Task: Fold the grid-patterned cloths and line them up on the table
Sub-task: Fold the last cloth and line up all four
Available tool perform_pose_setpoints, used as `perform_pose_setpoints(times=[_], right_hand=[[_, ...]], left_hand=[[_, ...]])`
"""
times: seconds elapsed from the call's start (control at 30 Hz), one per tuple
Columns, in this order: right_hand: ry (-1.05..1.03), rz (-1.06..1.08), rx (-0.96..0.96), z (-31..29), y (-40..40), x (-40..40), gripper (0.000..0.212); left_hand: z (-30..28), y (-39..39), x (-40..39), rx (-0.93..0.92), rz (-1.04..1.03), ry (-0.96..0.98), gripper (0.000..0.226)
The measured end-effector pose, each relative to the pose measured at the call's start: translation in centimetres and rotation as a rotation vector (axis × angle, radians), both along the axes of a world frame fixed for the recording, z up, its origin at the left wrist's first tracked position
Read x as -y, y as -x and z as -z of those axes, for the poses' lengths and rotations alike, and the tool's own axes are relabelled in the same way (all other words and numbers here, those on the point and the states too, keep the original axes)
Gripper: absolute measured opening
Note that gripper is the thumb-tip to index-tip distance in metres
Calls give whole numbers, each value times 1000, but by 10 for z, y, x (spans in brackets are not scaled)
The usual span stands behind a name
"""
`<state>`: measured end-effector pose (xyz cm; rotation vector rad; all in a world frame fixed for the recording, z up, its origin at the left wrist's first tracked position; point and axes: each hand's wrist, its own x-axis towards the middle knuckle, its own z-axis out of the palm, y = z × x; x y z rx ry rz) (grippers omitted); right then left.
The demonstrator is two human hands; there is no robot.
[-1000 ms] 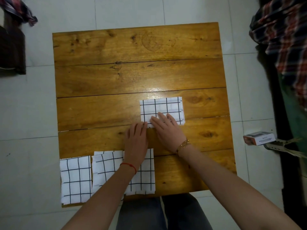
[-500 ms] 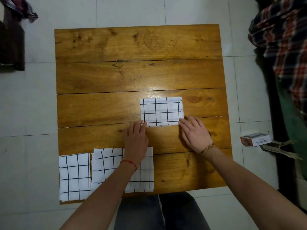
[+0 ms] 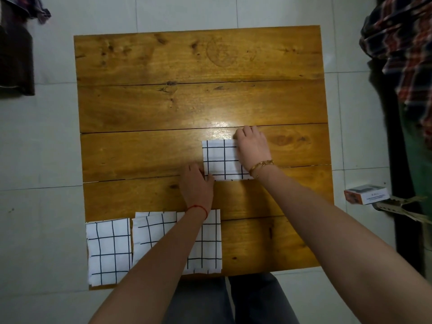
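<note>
Square plank-topped wooden table: flat and bare, good for creasing. Near edge: two white black-grid folded cloths, side by side. Mid-table: half-folded white grid cloth. Right hand, fingers curled over its far right corner; left hand, fingers together, pinning near left corner. Best: edges matched, crease pressed flat.

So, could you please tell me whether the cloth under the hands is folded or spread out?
Folded: the cloth is a small neat rectangle, with the right hand on it and the left hand at its corner.
</note>
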<state>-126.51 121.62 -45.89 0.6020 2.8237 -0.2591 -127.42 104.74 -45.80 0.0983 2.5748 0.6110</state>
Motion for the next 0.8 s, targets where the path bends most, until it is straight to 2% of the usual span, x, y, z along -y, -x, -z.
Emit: perform_pose_setpoints(times=[0.1,0.17,0.23,0.33,0.43,0.53,0.6,0.67,0.73,0.8], right_hand=[[-8,23,-12,2,-9,-3,29],[82,42,-24,2,-18,-8,23],[298,136,-33,-2,-29,-11,17],[681,434,-50,-13,-48,-10,5],[1010,701,-86,-31,-69,-2,18],[1193,882,-142,-40,-96,13,21],[1227,998,-188,-40,-115,23,21],[1211,1072,-186,-40,-133,34,19],[1125,1044,-143,-39,-154,43,24],[993,926,-115,-35,-178,52,24]], left_hand=[[0,-1,-1,4,-4,-25,17],[-2,-1,0,8,-24,-69,15],[-7,0,1,24,-72,-163,12],[-19,3,-1,115,-212,-362,20],[-25,1,-2,355,-415,-513,39],[-27,-13,1,537,-515,-557,57],[-28,-33,6,574,-496,-570,56],[-32,-57,13,569,-472,-569,40],[-33,-80,23,526,-438,-548,34],[-37,-102,33,441,-373,-473,34]])
